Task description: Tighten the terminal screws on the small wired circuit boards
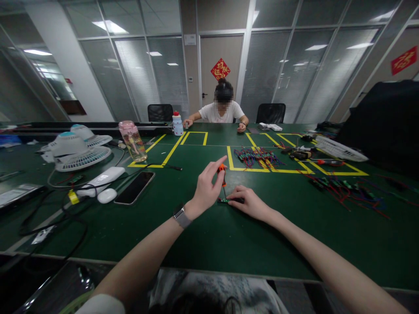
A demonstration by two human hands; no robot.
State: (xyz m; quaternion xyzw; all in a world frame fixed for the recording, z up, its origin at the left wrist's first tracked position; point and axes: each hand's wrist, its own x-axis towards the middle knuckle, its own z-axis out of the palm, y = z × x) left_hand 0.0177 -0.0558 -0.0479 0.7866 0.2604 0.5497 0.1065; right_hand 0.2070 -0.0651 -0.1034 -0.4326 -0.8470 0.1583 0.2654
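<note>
My left hand (207,188) grips an orange-handled screwdriver (222,171) held upright, its tip pointing down at a small green circuit board (225,200) that lies on the green table (209,235). The index finger of that hand stretches up over the handle. My right hand (249,202) lies low on the table, its fingers pressing the board's right end. A grey watch sits on my left wrist.
A phone (135,187), a white mouse (106,196), cables, a pink bottle (132,140) and two white fans (77,150) sit to the left. Piles of wired boards (258,157) lie inside yellow tape boxes and at the right. Another person (221,111) sits across the table.
</note>
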